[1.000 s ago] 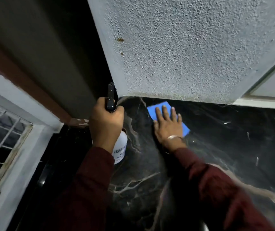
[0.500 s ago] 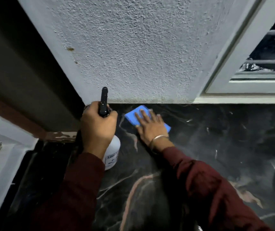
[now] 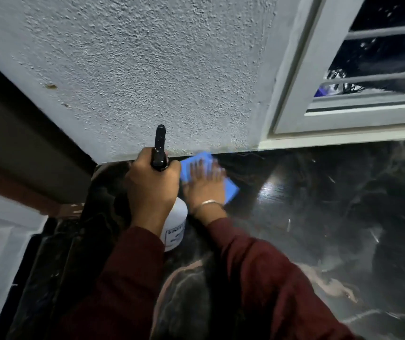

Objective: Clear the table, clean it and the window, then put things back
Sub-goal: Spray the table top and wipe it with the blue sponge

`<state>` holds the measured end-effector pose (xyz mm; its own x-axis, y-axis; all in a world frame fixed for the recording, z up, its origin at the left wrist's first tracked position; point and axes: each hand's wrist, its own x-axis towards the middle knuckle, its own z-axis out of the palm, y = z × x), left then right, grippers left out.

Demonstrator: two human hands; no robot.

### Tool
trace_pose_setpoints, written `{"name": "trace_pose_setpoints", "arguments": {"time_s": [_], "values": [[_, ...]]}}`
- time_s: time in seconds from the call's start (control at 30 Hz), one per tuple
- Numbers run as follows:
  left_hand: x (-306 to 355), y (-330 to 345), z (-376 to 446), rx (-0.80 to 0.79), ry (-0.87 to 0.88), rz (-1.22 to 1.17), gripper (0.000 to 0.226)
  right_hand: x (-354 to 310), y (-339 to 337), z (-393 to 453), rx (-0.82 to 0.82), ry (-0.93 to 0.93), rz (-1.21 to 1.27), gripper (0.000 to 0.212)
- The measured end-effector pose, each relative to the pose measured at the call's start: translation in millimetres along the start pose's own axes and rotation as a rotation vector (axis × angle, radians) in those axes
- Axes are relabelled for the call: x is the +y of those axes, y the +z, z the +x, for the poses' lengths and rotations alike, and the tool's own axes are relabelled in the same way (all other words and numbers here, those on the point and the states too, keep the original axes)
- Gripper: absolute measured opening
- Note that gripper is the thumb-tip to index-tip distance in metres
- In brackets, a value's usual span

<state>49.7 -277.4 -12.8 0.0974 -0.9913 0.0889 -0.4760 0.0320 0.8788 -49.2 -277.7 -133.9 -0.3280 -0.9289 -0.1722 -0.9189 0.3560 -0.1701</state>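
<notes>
L hand point(image 3: 151, 190) gripping spray bottle point(image 3: 175, 225), nozzle up; R hand point(image 3: 202, 184) flat, fingers straight, pressing blue cloth point(image 3: 231, 191) on table point(image 3: 319, 217) just beside it, by wall point(image 3: 147, 69) – wiping underway; window point(image 3: 380, 69) up-right of R hand prob. not done yet, putting back pending

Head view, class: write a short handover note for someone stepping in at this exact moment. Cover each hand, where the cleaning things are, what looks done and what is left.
Left hand: grips the spray bottle by its black trigger head, held upright over the table's left end.
Right hand: fingers flat, pressing the blue cloth onto the dark marble table, close against the textured wall.
Done: the visible tabletop carries no other items; wiping is under way at the back edge.
Left: finish wiping the table, clean the window at upper right, then put things back.
</notes>
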Motion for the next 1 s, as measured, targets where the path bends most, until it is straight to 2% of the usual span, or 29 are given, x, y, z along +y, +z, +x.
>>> {"name": "trace_pose_setpoints", "arguments": {"time_s": [0.07, 0.17, 0.23, 0.3, 0.37, 0.43, 0.47, 0.53, 0.6, 0.67, 0.73, 0.77, 0.87, 1.0], "values": [[9.8, 12.7, -6.3, -0.015, -0.002, 0.027, 0.031, -14.5, 3.6, -19.7, -0.114, -0.283, -0.076, 0.060], [25.3, 34.0, -16.8, -0.039, -0.028, 0.013, 0.027, 26.8, 9.1, -57.6, -0.096, -0.556, -0.071, 0.060], [33.8, 50.1, -22.8, -0.065, -0.023, -0.005, 0.025, 87.8, 3.5, -61.3, -0.058, -0.473, -0.017, 0.061], [43.7, 65.2, -31.9, -0.097, -0.012, -0.014, 0.022, 164.6, -9.8, -51.1, 0.066, -0.197, -0.009, 0.065], [51.1, 76.3, -39.8, -0.119, 0.009, -0.023, 0.021, 237.3, -25.9, -44.0, 0.113, 0.163, -0.028, 0.058], [56.2, 85.2, -47.2, -0.131, 0.033, -0.011, 0.022, 275.7, -37.3, -50.5, 0.125, 0.435, 0.034, 0.056], [57.6, 88.0, -49.6, -0.134, 0.037, -0.011, 0.022, 273.8, -36.0, -54.8, 0.135, 0.505, 0.065, 0.057], [62.6, 96.2, -54.7, -0.141, 0.034, -0.009, 0.022, 239.3, -24.1, -67.3, 0.142, 0.467, 0.053, 0.059], [70.8, 106.0, -60.5, -0.142, 0.046, -0.002, 0.022, 181.4, -6.1, -85.4, 0.140, 0.223, 0.032, 0.061], [78.3, 116.2, -63.6, -0.144, 0.059, -0.006, 0.025, 128.0, 10.5, -106.0, 0.053, -0.085, 0.014, 0.066], [86.4, 127.3, -68.6, -0.164, 0.066, 0.003, 0.026, 113.7, 13.3, -108.3, -0.063, -0.259, 0.013, 0.068], [90.1, 132.7, -70.9, -0.170, 0.071, 0.005, 0.026, 121.4, 10.1, -100.4, -0.059, -0.297, 0.003, 0.068], [100.3, 145.6, -79.0, -0.182, 0.096, 0.039, 0.018, 171.6, -7.3, -63.4, -0.009, -0.247, -0.023, 0.064], [107.7, 163.0, -86.1, -0.210, 0.100, 0.024, 0.025, 268.9, -33.6, -20.6, 0.078, 0.061, -0.001, 0.056]]}}
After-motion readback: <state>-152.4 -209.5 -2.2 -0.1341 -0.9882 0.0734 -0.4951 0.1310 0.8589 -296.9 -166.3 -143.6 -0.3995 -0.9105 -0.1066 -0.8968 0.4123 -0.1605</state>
